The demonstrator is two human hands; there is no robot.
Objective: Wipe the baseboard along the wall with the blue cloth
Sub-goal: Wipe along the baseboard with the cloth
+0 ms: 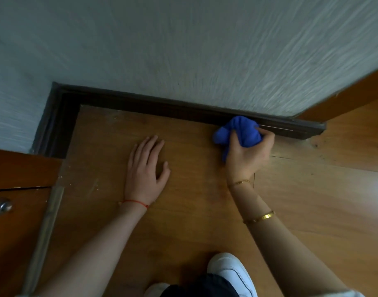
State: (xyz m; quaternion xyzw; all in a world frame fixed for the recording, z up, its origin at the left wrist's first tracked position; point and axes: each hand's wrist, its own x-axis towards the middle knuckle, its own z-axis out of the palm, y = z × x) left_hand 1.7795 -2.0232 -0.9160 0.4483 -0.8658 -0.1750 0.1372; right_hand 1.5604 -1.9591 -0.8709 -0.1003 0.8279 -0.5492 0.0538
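A dark brown baseboard (153, 106) runs along the foot of the pale textured wall (183, 50) and turns down the left side at a corner. My right hand (248, 153) grips a bunched blue cloth (239, 129) and presses it against the baseboard toward its right end. My left hand (146, 168) lies flat on the wooden floor (111, 146), fingers spread, holding nothing, a short way in front of the baseboard.
A wooden door (14, 211) with a metal knob (1, 205) and a threshold strip (46, 228) stands at the left. Another wooden panel (355, 95) meets the wall at the right. My white shoe (230, 273) is at the bottom.
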